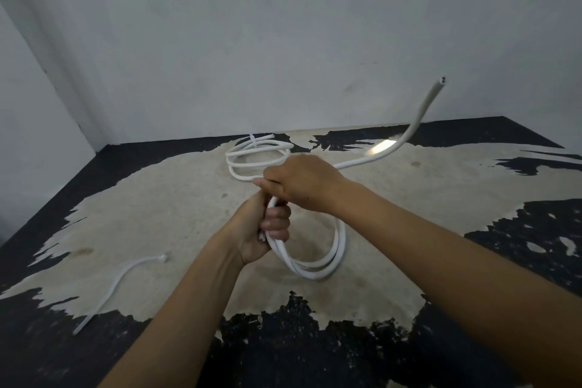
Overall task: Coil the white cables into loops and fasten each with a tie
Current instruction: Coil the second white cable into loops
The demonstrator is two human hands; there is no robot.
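Observation:
A white cable (318, 271) hangs in loops below my hands, above the worn table (157, 214). My left hand (261, 230) grips the top of the loops. My right hand (302, 183) sits just above it, closed on the same cable. The cable's free tail (415, 123) swings up and to the right, its cut end in the air. Behind my hands lies a second white cable coil (252, 156), bound by a white tie (253, 139) at its far side.
A loose white cable tie (116, 287) lies on the table at the front left. The table's black coating is worn to beige across the middle. Grey walls (283, 41) close in behind and at the left.

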